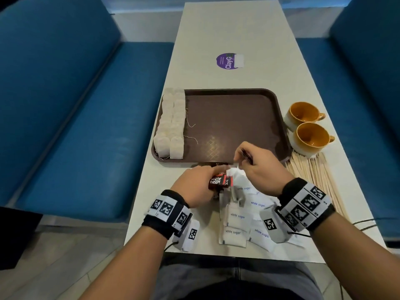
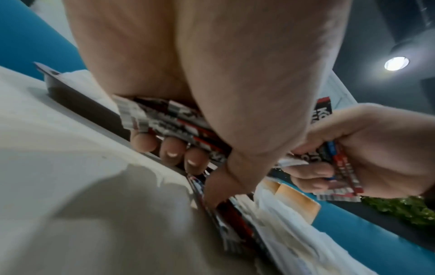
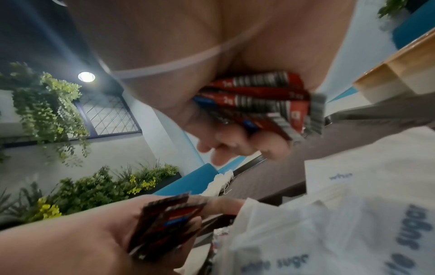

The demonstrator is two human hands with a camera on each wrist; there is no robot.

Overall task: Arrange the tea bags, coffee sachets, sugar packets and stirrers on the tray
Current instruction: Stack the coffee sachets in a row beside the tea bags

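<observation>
Bare forearms; each wrist wears a black band (image 1: 303,204) with white square-coded tags, a grey camera box and thin cable; trousers seemingly grey.

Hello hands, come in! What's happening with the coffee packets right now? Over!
Left hand grips a bunch of coffee sachets; right hand grips more. Tea bags lined up on tray. Sugar packets, stirrers on table, waiting. Nothing blocking.
</observation>
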